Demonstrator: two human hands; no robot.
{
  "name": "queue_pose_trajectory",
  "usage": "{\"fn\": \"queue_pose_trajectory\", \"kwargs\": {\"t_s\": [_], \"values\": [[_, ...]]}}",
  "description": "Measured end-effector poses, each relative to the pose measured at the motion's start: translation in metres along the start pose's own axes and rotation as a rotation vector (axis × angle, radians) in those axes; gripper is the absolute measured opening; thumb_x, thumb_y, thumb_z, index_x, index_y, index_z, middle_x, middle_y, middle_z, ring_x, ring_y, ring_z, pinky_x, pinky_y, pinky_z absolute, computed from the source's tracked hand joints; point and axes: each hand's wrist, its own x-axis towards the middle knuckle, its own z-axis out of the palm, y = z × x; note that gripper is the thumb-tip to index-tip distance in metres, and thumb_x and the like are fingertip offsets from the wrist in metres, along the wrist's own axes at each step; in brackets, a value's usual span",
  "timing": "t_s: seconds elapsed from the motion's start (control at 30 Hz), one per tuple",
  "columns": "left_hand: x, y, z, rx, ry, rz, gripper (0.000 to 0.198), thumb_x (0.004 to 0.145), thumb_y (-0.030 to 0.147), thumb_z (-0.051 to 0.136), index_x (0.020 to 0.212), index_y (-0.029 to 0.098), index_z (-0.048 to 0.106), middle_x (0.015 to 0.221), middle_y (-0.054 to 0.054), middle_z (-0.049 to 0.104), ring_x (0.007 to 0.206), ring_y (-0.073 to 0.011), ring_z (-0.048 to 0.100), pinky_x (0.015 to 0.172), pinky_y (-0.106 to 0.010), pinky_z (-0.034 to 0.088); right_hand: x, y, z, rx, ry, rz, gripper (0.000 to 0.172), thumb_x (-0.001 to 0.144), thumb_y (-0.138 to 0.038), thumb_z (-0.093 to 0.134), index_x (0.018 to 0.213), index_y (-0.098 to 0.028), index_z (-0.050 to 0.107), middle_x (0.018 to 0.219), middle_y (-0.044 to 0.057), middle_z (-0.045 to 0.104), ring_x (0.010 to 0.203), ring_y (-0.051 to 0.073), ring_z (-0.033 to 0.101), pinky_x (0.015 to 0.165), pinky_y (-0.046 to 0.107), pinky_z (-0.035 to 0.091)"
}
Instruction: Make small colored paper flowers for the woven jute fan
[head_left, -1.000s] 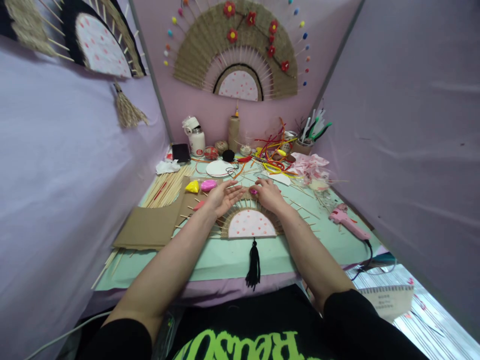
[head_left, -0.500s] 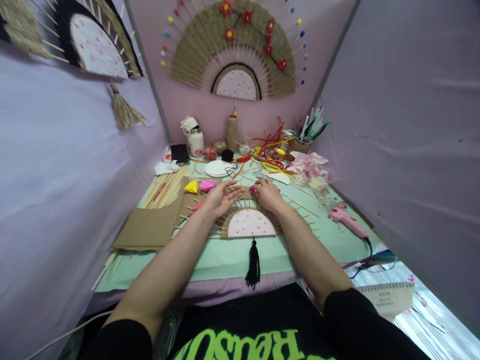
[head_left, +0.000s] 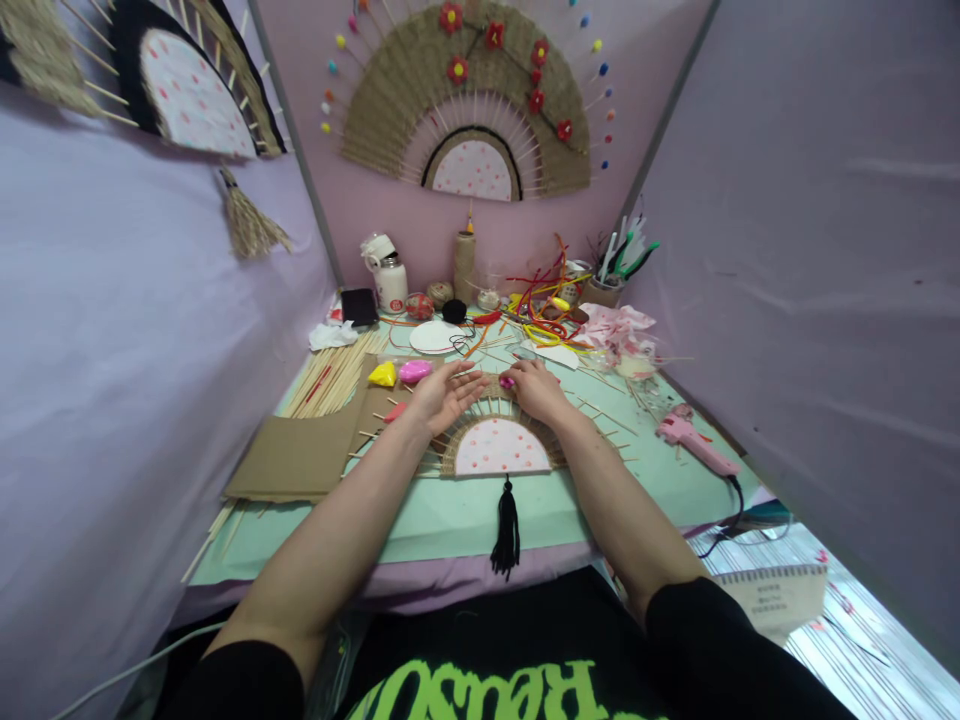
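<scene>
A half-round fan [head_left: 502, 446] of thin sticks and woven twine, with a white, red-dotted centre, lies on the table in front of me. A black tassel [head_left: 506, 528] hangs from its lower edge toward me. My left hand [head_left: 452, 397] is over the fan's left side, palm turned up, fingers stretched out and holding nothing. At the fan's upper rim, the curled fingers of my right hand [head_left: 535, 388] pinch a small pink piece of modelling clay [head_left: 507, 382]. Part of the fan is hidden under both hands.
Yellow clay [head_left: 382, 374] and pink clay [head_left: 415, 371] packs lie by the cardboard [head_left: 296, 455] on the left, near bundled sticks [head_left: 330, 375]. A pink glue gun [head_left: 697, 440] rests at right. Twine, coloured pipe cleaners [head_left: 551, 300] and a bottle [head_left: 391, 284] line the back.
</scene>
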Motion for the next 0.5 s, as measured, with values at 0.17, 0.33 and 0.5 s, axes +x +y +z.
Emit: {"fn": "queue_pose_trajectory", "kwargs": {"t_s": [0.17,0.33,0.5], "values": [[0.000,0.004,-0.001,-0.005,-0.007,0.005,0.014,0.087,0.021,0.051,0.089,0.011,0.061,0.085,-0.010,0.067,0.084,-0.0189,0.070,0.071,-0.025,0.056,-0.004,0.000,-0.003,0.020,0.034,0.037,0.039,0.093,-0.025,0.042,0.129,-0.023,0.057,0.127,0.010,0.057,0.111,0.026,0.045,0.093,0.036,0.039],[-0.008,0.027,-0.003,0.010,0.049,0.143,0.014,0.087,0.020,0.051,0.087,0.012,0.062,0.083,-0.008,0.068,0.081,-0.0152,0.069,0.071,-0.022,0.054,-0.007,0.000,-0.007,0.030,-0.006,0.040,0.035,0.094,-0.025,0.041,0.117,-0.023,0.066,0.122,0.009,0.060,0.108,0.026,0.046,0.091,0.036,0.040],[-0.013,0.047,-0.011,-0.003,0.139,0.269,0.012,0.086,0.018,0.051,0.084,0.012,0.061,0.079,-0.006,0.067,0.074,-0.0124,0.068,0.067,-0.021,0.052,-0.017,-0.004,-0.010,-0.002,0.036,0.029,0.038,0.094,-0.025,0.038,0.124,-0.027,0.062,0.128,0.007,0.057,0.111,0.026,0.044,0.091,0.037,0.040]]}}
